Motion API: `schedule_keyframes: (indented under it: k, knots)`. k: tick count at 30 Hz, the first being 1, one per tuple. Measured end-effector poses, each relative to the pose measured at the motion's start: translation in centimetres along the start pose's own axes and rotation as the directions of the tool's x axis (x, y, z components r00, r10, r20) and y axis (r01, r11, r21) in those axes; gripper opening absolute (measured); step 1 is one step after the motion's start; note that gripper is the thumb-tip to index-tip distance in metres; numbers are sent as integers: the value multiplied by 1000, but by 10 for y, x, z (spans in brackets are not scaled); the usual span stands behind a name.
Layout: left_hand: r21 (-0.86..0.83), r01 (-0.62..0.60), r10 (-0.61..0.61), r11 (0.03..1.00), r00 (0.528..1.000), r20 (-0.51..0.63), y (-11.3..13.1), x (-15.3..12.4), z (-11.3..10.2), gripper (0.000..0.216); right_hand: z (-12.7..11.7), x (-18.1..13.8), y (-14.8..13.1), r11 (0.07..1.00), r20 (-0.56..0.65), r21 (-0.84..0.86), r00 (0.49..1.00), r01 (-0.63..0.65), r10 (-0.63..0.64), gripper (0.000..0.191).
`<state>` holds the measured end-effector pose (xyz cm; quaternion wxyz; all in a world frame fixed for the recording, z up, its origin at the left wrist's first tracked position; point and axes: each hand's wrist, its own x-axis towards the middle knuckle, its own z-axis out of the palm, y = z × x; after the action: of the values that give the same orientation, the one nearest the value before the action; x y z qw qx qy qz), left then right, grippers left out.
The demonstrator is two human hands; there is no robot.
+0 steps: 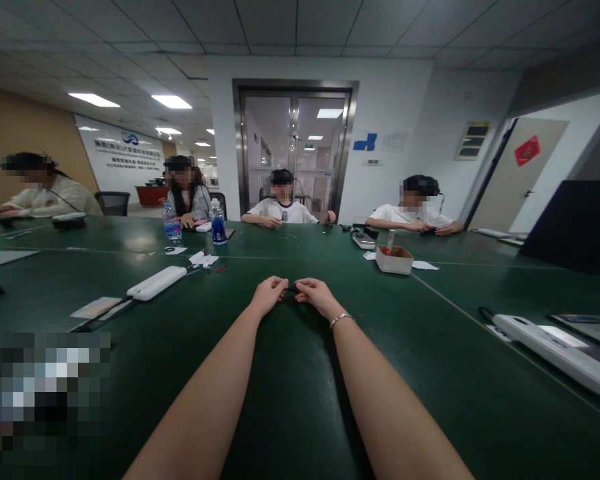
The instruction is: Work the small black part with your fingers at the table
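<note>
Both forearms reach forward over the dark green table (300, 393). Just above or on its surface, my left hand (270, 294) pinches one end of a small black object (293, 288). The fingertips of my right hand (318, 295) are closed on its other end. Fingers cover most of the object, and it is too small for me to make out its kind. A silver bracelet (341, 320) circles my right wrist.
White power bank-like devices lie left (157, 283) and right (555, 350). Ahead stand a small box (395, 260) and two bottles, one clear (172, 223), one blue-labelled (219, 225). Paper scraps (203, 259) lie near red-handled scissors (222, 269). Several people sit across the table.
</note>
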<state>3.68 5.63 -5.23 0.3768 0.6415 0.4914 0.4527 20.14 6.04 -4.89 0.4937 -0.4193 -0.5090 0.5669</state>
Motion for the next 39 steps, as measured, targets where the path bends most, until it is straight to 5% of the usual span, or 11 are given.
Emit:
schedule_keyframes:
  k: [6, 39]
  knots:
    - [91, -83, 87, 992, 996, -34, -4, 1, 0, 28, 0, -1, -1, 1000, 1, -5, 1000, -4, 4, 8]
    - [139, -85, 83, 987, 996, 16, -9, 6, 0, 29, 2, -7, -6, 1000, 31, -19, 1000, 5, -4, 9]
